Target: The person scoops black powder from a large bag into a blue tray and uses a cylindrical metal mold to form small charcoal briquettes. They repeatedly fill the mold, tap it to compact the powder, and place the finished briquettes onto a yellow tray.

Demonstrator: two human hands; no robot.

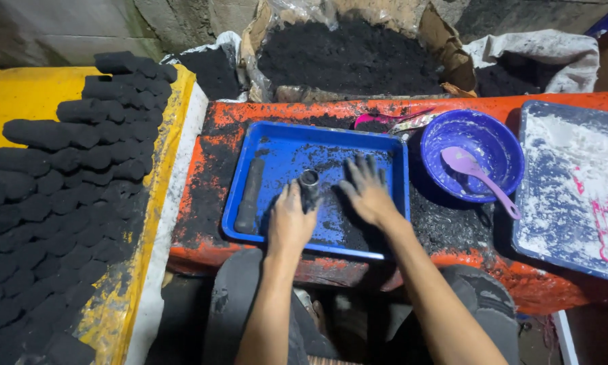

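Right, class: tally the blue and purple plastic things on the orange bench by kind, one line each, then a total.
Blue rectangular plastic trays: 2 — one under the hands, one dusted with white powder
Round blue-purple plastic bowl: 1
Lilac plastic spoon: 1
Total: 4

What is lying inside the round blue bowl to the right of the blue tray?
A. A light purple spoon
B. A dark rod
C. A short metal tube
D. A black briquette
A: a light purple spoon rests in the blue bowl, its handle sticking out over the rim; the metal tube and dark rod are in the blue tray.
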